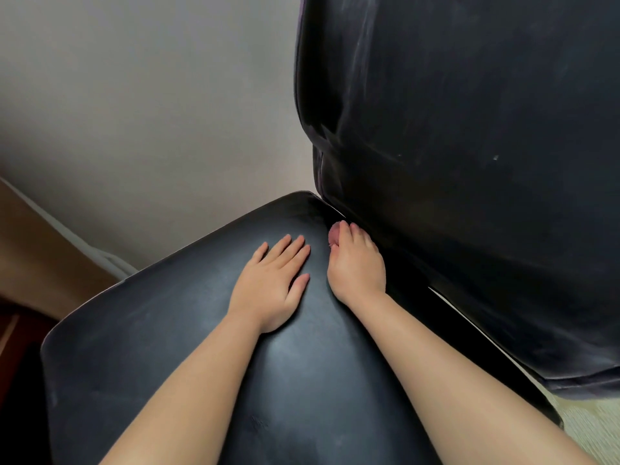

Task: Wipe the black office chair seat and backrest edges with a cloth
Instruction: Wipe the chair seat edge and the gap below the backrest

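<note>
Left hand (268, 283) lies flat, fingers straight, steadying the seat (161, 347) while right hand (355, 263) pinches a pink cloth (333, 234) into the backrest (469, 162) crease.

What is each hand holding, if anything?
The left hand lies flat on the seat, holding nothing. The right hand pinches a small pinkish thing, barely visible, at the seat-backrest crease.

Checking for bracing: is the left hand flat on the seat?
Yes, the left hand lies palm down, fingers straight, on the seat.
</note>
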Action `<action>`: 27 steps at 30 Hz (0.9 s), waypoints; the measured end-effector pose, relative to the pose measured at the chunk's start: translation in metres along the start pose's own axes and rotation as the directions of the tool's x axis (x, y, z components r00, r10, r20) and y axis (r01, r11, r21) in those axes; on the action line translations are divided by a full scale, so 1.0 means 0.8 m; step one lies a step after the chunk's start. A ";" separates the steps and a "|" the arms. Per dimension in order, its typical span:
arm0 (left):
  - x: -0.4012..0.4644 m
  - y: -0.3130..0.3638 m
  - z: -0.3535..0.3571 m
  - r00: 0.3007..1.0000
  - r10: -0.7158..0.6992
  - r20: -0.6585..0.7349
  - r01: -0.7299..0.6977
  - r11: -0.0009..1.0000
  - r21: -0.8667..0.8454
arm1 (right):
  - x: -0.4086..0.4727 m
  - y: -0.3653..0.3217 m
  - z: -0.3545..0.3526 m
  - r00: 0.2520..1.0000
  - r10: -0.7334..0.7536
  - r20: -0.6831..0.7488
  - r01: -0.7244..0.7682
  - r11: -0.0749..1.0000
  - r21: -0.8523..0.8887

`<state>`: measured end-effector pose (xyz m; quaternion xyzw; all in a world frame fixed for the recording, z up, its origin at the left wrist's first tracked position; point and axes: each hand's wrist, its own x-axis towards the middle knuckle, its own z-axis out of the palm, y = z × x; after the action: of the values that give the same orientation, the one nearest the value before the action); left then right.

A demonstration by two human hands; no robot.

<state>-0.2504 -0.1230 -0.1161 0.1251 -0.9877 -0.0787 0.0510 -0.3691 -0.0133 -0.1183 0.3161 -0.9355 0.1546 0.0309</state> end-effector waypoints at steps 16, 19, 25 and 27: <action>0.029 -0.011 0.014 0.952 -0.275 -0.131 0.273 0.961 -0.033 | 0.112 -0.035 0.007 0.979 -0.003 0.202 -0.035 0.982 0.184; 0.032 -0.010 0.008 0.962 -0.261 -0.082 0.260 0.965 -0.018 | 0.133 -0.036 0.005 0.955 0.038 0.294 -0.108 0.968 0.227; 0.057 -0.044 -0.011 0.989 -0.145 0.034 0.146 0.988 -0.040 | 0.102 -0.031 0.002 0.969 -0.083 0.232 0.036 0.978 0.203; 0.061 -0.052 -0.011 0.993 -0.114 0.019 0.115 0.993 -0.025 | 0.108 -0.031 0.006 0.972 -0.099 0.213 0.057 0.979 0.195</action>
<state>-0.2864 -0.1764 -0.1108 0.1801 -0.9782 -0.0954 0.0395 -0.4226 -0.0838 -0.1029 0.3693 -0.9013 0.2043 -0.0976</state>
